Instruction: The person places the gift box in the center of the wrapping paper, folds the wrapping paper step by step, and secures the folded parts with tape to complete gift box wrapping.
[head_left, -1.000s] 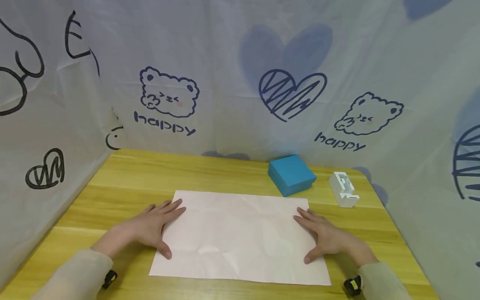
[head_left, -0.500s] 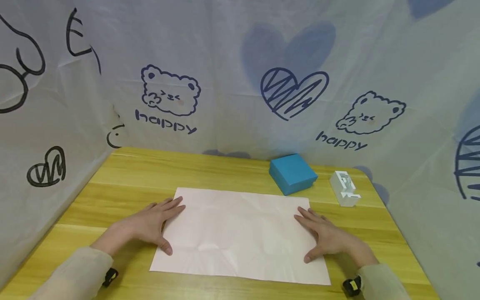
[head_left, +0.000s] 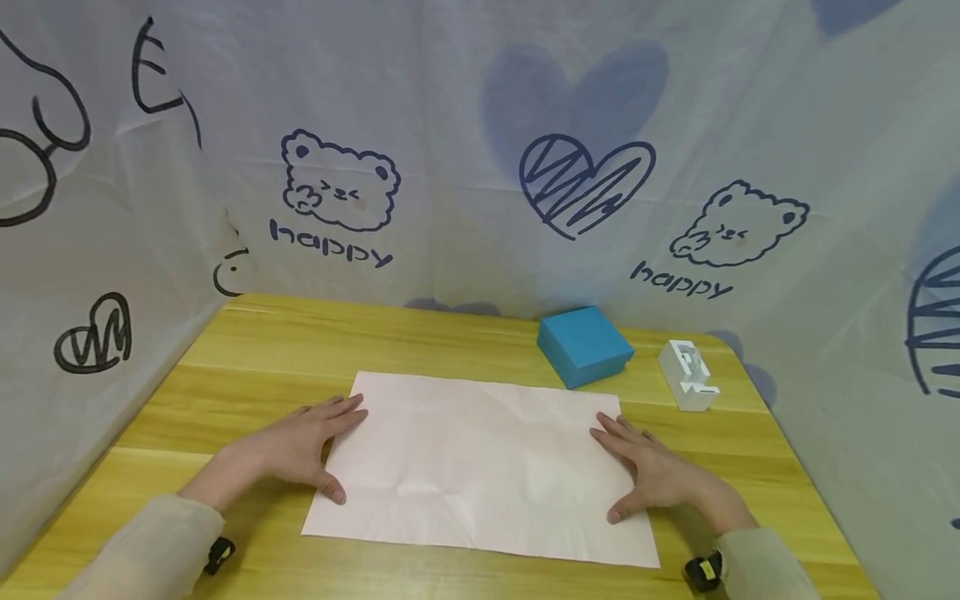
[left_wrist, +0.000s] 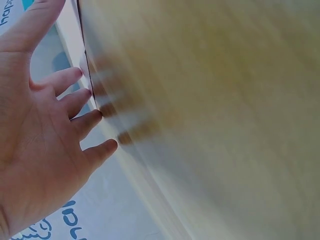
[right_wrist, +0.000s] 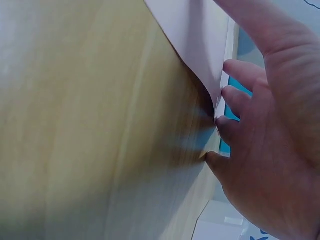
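Observation:
A pale pink sheet of paper [head_left: 480, 467] with faint creases lies flat on the wooden table [head_left: 420, 333]. At its left edge rests my left hand [head_left: 300, 446], fingers spread, with thumb and fingertips on the paper. My right hand [head_left: 652, 471] does the same at the right edge, its fingers also apart. In the left wrist view, the fingertips of the left hand [left_wrist: 55, 120] meet the table along the paper's border. The right wrist view shows the paper's edge [right_wrist: 200, 55] lifting slightly near the right hand's [right_wrist: 265, 120] fingertips.
Behind the paper's right corner sits a blue box [head_left: 585, 346]. Right of it stands a small white holder with a notched shape [head_left: 687, 377]. A pale curtain [head_left: 450, 167] with drawn hearts and bears encloses the table's back and sides.
The paper's left side has shifted slightly away from me, and the left hand's thumb has moved a little the same way. The right hand has barely moved.

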